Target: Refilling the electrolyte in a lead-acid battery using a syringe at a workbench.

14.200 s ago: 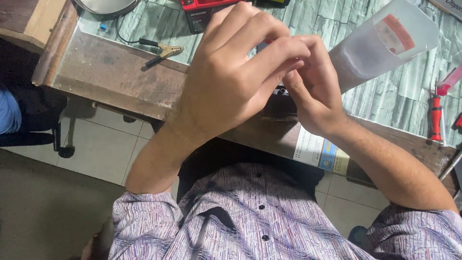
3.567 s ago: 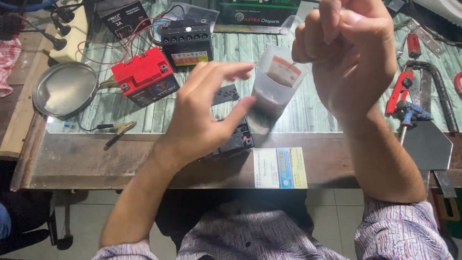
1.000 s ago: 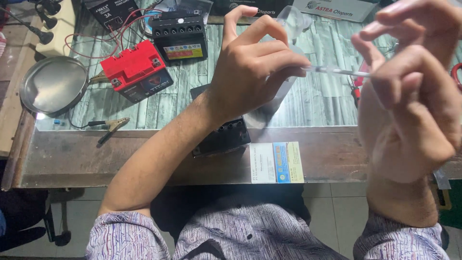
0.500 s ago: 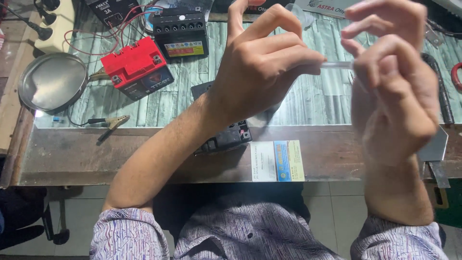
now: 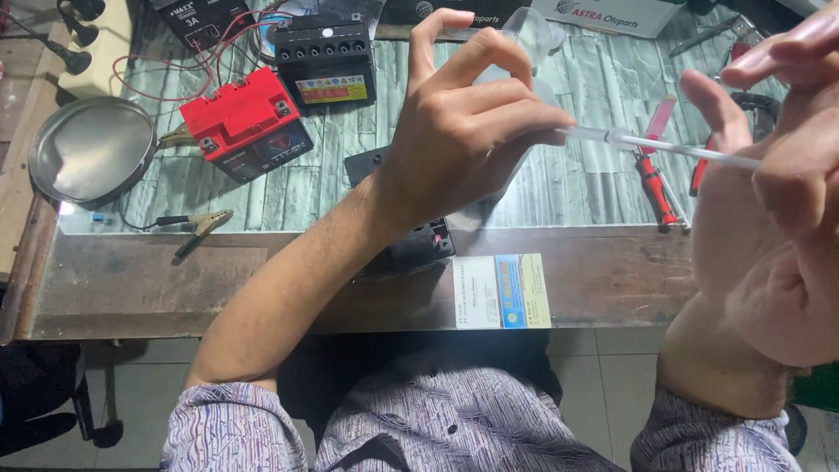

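Covering wooden workbench (image 5: 157, 280), glass sheet (image 5: 568, 188), tiled floor (image 5: 603, 393)

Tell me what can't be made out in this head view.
- Black battery: mostly hidden under the left hand and forearm.
- Clear thin tube: both ends buried in fingers.
- Right hand: cut off by the right edge, close and blurred.
- Clear plastic container: largely behind the left hand.
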